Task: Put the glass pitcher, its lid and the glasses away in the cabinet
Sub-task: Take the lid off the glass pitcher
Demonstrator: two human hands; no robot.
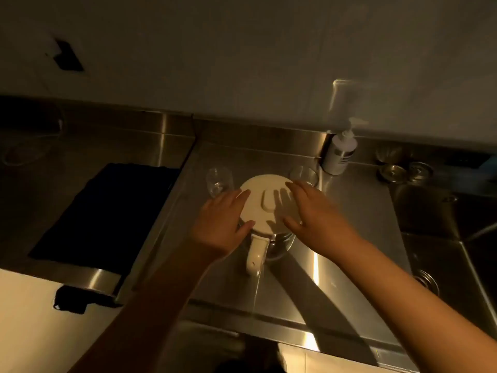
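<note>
A glass pitcher [279,244] with a cream handle stands on the steel counter [349,219]. Its round cream lid [265,203] sits on top. My left hand [223,224] lies against the lid's left edge, fingers spread. My right hand [317,214] rests over the lid's right edge, fingers apart. Neither hand is closed around the lid. One clear glass [218,180] stands just behind the pitcher on the left. A second clear glass [304,175] stands behind it on the right, partly hidden by my right hand.
A white pump bottle [339,153] stands at the back wall. Small metal cups [403,168] sit near the sink [457,251] at the right. A dark cloth [107,211] lies on the lower counter at the left. The light is dim.
</note>
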